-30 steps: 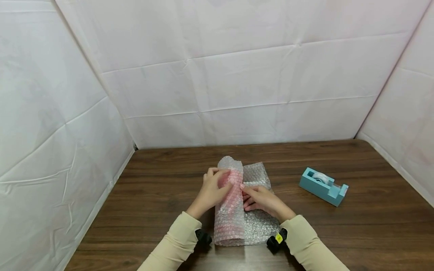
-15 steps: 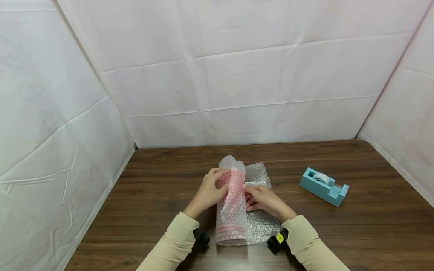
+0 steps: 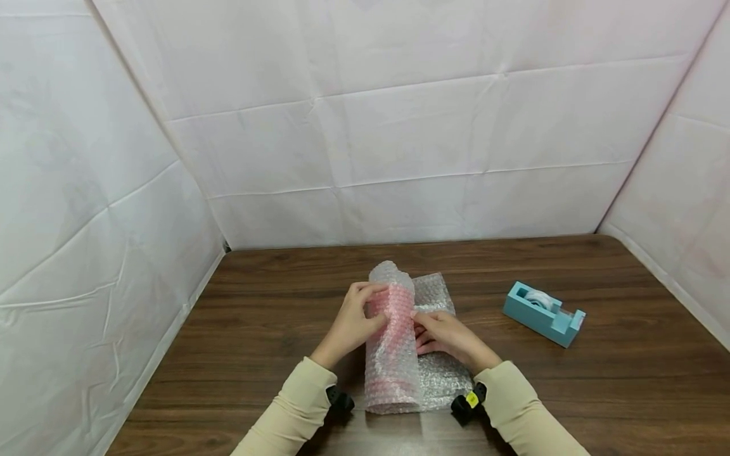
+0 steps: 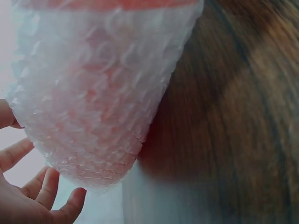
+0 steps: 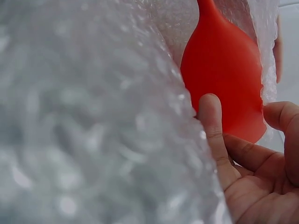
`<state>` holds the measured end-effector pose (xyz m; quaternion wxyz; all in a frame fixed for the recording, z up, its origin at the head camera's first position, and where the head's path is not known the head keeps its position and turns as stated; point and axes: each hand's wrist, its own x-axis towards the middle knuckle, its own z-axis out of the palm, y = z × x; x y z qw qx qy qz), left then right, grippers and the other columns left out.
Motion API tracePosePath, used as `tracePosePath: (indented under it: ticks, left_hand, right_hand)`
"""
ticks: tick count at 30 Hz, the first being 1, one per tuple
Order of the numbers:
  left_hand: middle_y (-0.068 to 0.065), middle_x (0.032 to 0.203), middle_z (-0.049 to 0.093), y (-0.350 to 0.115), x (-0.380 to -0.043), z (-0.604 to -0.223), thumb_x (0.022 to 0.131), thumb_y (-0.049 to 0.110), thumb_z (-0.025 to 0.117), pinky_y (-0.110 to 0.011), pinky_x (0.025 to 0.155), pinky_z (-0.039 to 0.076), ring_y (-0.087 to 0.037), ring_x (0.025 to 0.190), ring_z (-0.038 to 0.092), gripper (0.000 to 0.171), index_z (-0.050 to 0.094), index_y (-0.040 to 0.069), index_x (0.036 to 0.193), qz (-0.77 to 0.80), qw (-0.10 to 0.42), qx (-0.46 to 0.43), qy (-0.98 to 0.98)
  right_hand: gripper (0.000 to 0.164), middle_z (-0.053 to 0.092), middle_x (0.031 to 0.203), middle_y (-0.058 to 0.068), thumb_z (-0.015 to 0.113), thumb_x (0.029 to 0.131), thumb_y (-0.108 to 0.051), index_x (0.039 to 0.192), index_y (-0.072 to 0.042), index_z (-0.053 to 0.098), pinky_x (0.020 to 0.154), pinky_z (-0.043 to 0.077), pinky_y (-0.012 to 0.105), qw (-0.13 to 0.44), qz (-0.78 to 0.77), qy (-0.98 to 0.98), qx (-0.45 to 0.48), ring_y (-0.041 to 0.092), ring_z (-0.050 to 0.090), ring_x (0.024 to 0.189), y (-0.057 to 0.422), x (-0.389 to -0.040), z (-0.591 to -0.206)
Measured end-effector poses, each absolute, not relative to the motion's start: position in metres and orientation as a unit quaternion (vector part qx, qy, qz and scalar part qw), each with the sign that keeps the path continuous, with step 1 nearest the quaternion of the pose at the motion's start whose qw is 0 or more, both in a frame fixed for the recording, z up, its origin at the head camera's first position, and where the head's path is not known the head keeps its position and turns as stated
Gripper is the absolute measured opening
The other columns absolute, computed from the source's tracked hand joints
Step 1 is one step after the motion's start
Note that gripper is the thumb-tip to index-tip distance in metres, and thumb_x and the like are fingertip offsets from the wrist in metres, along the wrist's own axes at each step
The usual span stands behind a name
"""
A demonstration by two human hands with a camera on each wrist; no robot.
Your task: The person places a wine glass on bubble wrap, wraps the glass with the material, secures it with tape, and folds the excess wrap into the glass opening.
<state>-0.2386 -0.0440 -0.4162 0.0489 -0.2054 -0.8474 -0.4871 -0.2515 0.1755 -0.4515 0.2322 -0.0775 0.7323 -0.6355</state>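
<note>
A sheet of bubble wrap is folded over a smooth red vase-shaped thing with a narrow neck, which shows pink through the layer in the head view. From the left, my left hand holds the wrapped bundle, fingers and thumb spread across its upper side. The left wrist view has its fingertips right at the bundle's surface. My right hand pinches the free edge of the folded layer with the thumb outside. Inside the fold, its other fingers reach against the red thing.
A turquoise tape dispenser with a roll of clear tape stands to the right on the dark wooden table. Flat bubble wrap extends right of the bundle, under my right hand. White cloth walls surround the table.
The folded edge of the bubble wrap has shifted slightly to the right, together with my right hand. My left hand's thumb has slid a little left and down along the bundle.
</note>
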Motion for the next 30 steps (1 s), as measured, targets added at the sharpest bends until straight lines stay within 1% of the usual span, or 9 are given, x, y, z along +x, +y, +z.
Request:
tracePosePath:
  ticks: [4, 9, 12, 17, 25, 30]
  left_hand:
    - [-0.017, 0.132, 0.042, -0.0427, -0.2395, -0.4172, 0.082, 0.011, 0.067, -0.052, 0.093, 0.045, -0.034, 0.118, 0.047, 0.052, 0.055, 0.008, 0.131, -0.488, 0.044, -0.182, -0.853]
    - [-0.016, 0.136, 0.04, -0.0414, -0.2398, -0.4171, 0.083, 0.018, 0.068, -0.053, 0.095, 0.044, -0.034, 0.123, 0.044, 0.057, 0.05, 0.011, 0.136, -0.487, 0.021, -0.148, -0.86]
    - [-0.018, 0.14, 0.038, -0.0414, -0.2399, -0.4179, 0.085, 0.021, 0.068, -0.053, 0.097, 0.044, -0.035, 0.125, 0.044, 0.062, 0.044, 0.009, 0.141, -0.493, 0.003, -0.137, -0.859]
    - [-0.02, 0.143, 0.037, -0.0414, -0.2403, -0.419, 0.086, 0.027, 0.067, -0.051, 0.096, 0.045, -0.036, 0.125, 0.046, 0.071, 0.035, 0.005, 0.146, -0.495, -0.014, -0.132, -0.859]
    - [-0.022, 0.147, 0.034, -0.0392, -0.2424, -0.4203, 0.085, 0.034, 0.067, -0.053, 0.099, 0.042, -0.037, 0.126, 0.045, 0.076, 0.033, 0.005, 0.146, -0.486, -0.032, -0.114, -0.866]
    - [-0.022, 0.147, 0.034, -0.0365, -0.2433, -0.4225, 0.084, 0.036, 0.066, -0.053, 0.103, 0.04, -0.037, 0.131, 0.041, 0.078, 0.033, 0.002, 0.146, -0.479, -0.03, -0.111, -0.87]
  right_hand:
    - [0.037, 0.057, 0.086, 0.005, 0.043, 0.102, -0.029, 0.1, 0.005, 0.059, 0.072, 0.056, 0.03, 0.233, -0.634, 0.733, -0.081, 0.011, 0.059, 0.072, 0.176, -0.2513, -0.4498]
    - [0.034, 0.056, 0.082, 0.004, 0.042, 0.103, -0.028, 0.093, 0.0, 0.058, 0.071, 0.056, 0.029, 0.231, -0.632, 0.735, -0.08, 0.011, 0.058, 0.071, 0.177, -0.2512, -0.4477]
    - [0.033, 0.055, 0.082, 0.004, 0.042, 0.103, -0.028, 0.093, 0.0, 0.058, 0.071, 0.056, 0.03, 0.23, -0.631, 0.737, -0.077, 0.011, 0.058, 0.071, 0.1777, -0.2518, -0.4476]
    - [0.034, 0.056, 0.084, 0.005, 0.043, 0.103, -0.028, 0.095, 0.001, 0.059, 0.072, 0.056, 0.031, 0.224, -0.624, 0.745, -0.071, 0.012, 0.058, 0.072, 0.1793, -0.2525, -0.448]
    - [0.032, 0.057, 0.085, 0.005, 0.043, 0.103, -0.024, 0.095, 0.002, 0.06, 0.072, 0.056, 0.029, 0.213, -0.619, 0.752, -0.084, 0.012, 0.058, 0.073, 0.1821, -0.2527, -0.448]
    - [0.032, 0.057, 0.085, 0.005, 0.043, 0.103, -0.022, 0.092, 0.002, 0.061, 0.072, 0.056, 0.031, 0.209, -0.611, 0.758, -0.091, 0.012, 0.059, 0.073, 0.1833, -0.2542, -0.4481]
